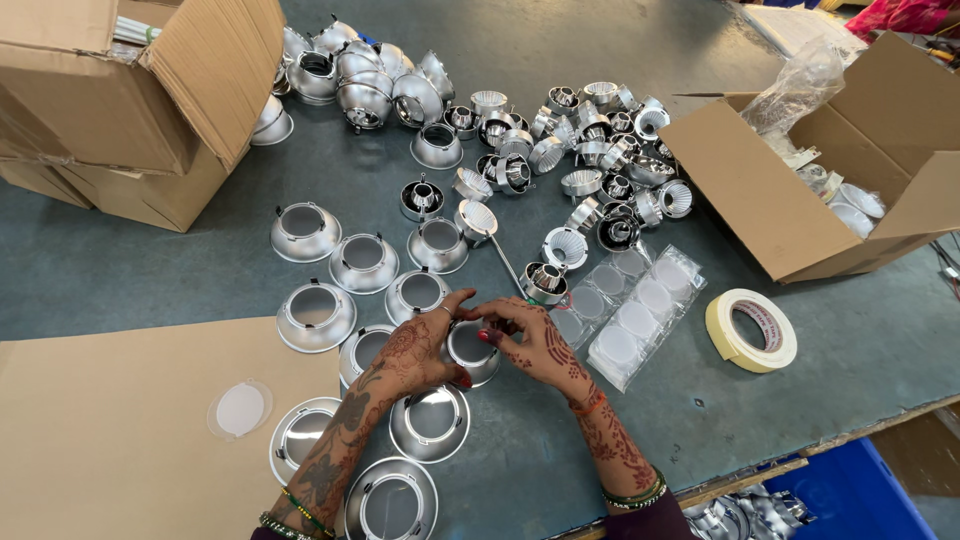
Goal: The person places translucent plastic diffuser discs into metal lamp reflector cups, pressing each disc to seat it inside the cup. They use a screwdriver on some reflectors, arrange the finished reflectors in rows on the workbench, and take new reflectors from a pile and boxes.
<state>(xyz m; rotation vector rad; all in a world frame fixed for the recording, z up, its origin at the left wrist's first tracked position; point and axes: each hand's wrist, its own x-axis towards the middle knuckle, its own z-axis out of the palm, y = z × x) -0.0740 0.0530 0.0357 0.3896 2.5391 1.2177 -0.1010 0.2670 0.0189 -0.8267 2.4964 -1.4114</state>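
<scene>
The left hand (415,350) and the right hand (535,340) meet over one silver reflector cup (472,350) that sits on the grey tabletop (150,265) near its front edge. Both hands close on the cup's rim, the fingertips of each pinching at its upper edge, thumb and forefingers nearly touching each other there. The cup itself is partly hidden under the fingers.

Around it lie more of the same wide reflector cups (362,262), mouth up, in loose rows reaching to the left and towards the person. Two of them rest on a flat sheet of cardboard (110,420) at the lower left, which also carries a single round frosted disc (241,409). Just right of the hands lies a clear plastic tray of round discs (635,310), and beyond it a roll of pale tape (751,330).

Farther back a heap of smaller ribbed reflectors (590,150) spreads across the middle of the tabletop, with bigger shiny domed ones (365,80) behind. An open cardboard box (770,190) stands at the right, with plastic wrapping inside it, and another cardboard box (130,110) at the far left.
</scene>
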